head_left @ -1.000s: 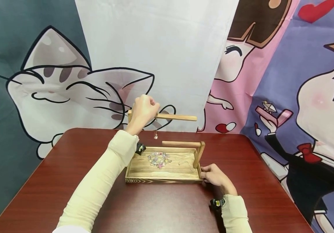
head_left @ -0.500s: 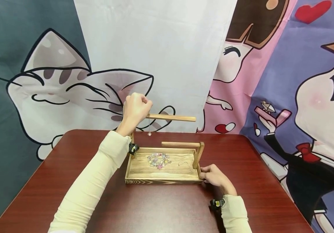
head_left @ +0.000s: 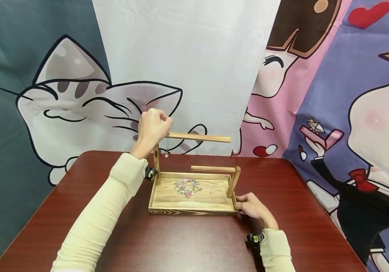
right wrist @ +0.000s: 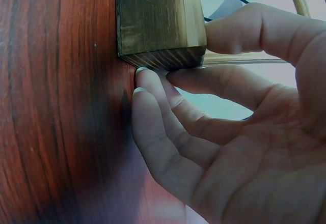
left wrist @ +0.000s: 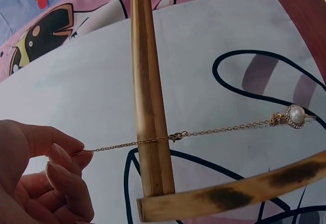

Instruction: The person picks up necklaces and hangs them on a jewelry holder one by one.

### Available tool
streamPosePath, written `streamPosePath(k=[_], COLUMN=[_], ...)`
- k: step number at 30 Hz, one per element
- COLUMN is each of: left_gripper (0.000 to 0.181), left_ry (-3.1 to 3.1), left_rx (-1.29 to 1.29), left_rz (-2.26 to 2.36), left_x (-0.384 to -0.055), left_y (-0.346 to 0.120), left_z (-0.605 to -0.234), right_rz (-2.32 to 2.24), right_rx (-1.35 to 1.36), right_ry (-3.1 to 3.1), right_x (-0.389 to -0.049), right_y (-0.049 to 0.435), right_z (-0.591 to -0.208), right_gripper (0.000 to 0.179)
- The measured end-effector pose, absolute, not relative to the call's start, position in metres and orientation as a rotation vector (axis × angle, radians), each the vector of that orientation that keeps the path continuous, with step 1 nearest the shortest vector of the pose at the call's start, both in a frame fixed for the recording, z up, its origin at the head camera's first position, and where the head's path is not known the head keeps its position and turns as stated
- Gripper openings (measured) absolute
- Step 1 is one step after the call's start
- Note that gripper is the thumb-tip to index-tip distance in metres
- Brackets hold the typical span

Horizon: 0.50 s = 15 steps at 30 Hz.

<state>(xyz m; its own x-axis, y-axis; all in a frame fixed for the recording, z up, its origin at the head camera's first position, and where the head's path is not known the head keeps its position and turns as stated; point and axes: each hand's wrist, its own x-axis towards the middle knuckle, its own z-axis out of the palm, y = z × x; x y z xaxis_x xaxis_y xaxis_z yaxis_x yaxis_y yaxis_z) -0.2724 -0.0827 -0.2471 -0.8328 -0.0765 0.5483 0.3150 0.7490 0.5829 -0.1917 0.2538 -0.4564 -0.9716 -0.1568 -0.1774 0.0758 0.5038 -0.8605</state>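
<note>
My left hand [head_left: 152, 128] is raised at the left end of the upper bar [head_left: 201, 138] of a wooden jewelry stand. In the left wrist view, thumb and fingers pinch one end of a thin gold necklace [left wrist: 224, 130]. Its chain crosses the bar near the upright post, and a pearl pendant [left wrist: 297, 115] hangs on the far side. My right hand [head_left: 252, 207] holds the right end of the stand's tray [head_left: 194, 212], thumb and fingers at the corner. In the right wrist view, fingertips touch the tray corner [right wrist: 160, 25] near the tabletop.
Inside the tray lie a colourful beaded bracelet [head_left: 187, 187] and a thin chain [head_left: 217, 191]. A lower bar [head_left: 212, 169] juts left from the right post [head_left: 234, 182]. The stand sits on a reddish-brown table [head_left: 194, 241], before a cartoon-printed curtain [head_left: 194, 49].
My left hand has moved left along the upper bar, and the pendant has slid left with it. My right hand stays at the tray's right end.
</note>
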Motion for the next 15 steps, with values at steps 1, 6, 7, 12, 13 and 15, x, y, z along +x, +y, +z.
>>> streamPosePath(k=[1,6,7,12,13,15], left_gripper=[0.018,0.018,0.018,0.019,0.019,0.019], left_ry=[-2.388,-2.394,-2.401,-2.426,-2.427,-2.432], left_rx=[-0.179,-0.162,-0.162,-0.184,-0.186,-0.188], left_rz=[-0.928,-0.911,-0.905,-0.885,-0.883,-0.885], left_x=[-0.273,-0.273,-0.273,-0.273,-0.272,-0.271], left_y=[-0.084,-0.089,-0.09,-0.093,-0.093,-0.094], left_z=[-0.248,-0.247,-0.246,-0.247,-0.248,-0.249], right_rz=[-1.454,-1.46,-1.461,-1.461,-1.458,-1.454], right_rx=[-0.07,-0.071,-0.067,-0.062,-0.067,-0.067], right_ry=[2.514,2.511,2.51,2.503,2.503,2.501], right_x=[-0.192,-0.192,-0.19,-0.191,-0.191,-0.192], right_y=[0.254,0.255,0.254,0.255,0.255,0.257], right_z=[-0.456,-0.456,-0.452,-0.452,-0.453,-0.458], right_gripper=[0.036,0.035,0.034,0.029,0.029,0.027])
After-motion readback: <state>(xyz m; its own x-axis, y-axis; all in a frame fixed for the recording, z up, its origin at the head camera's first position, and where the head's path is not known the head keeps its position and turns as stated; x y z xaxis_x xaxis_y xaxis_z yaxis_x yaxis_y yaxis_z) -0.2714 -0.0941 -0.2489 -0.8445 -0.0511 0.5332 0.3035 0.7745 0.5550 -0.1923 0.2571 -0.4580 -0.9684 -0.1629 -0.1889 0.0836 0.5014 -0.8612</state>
